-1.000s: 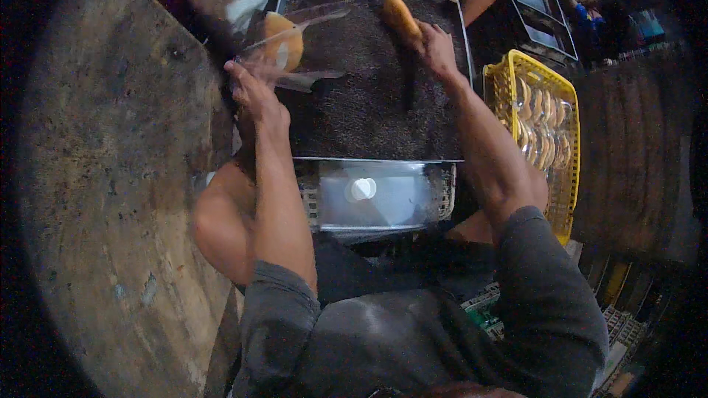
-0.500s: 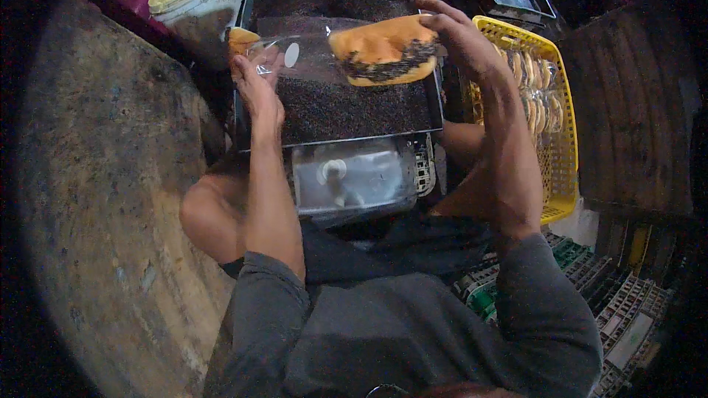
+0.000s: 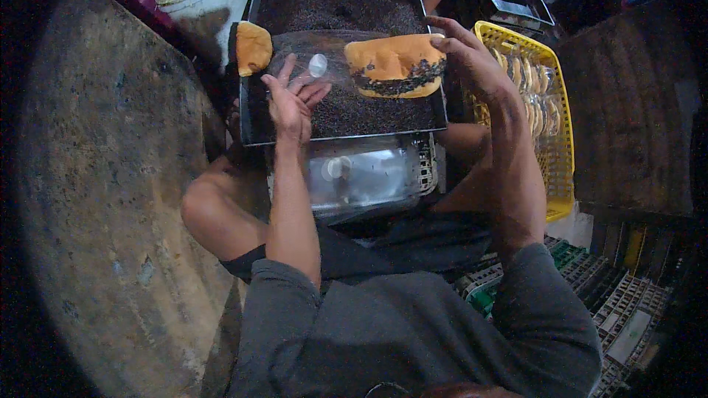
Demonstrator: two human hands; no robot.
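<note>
Since half a second ago the bun [image 3: 394,66], edge coated in dark sprinkles, sits deeper in the clear plastic bag [image 3: 324,66] at upper centre, pinched by the right hand [image 3: 472,66]. The left hand [image 3: 291,99] pinches the bag's other end with its fingers partly spread. Below them the metal tray [image 3: 346,114] holds dark sprinkles; the yellow basket [image 3: 546,103] at right holds wrapped buns.

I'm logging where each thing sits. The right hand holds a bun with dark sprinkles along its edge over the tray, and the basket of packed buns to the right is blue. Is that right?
Not quite: the basket is yellow, not blue, as the head view shows. The rest stands: the right hand holds the sprinkle-edged bun over the tray, and the basket sits to the right.
</note>
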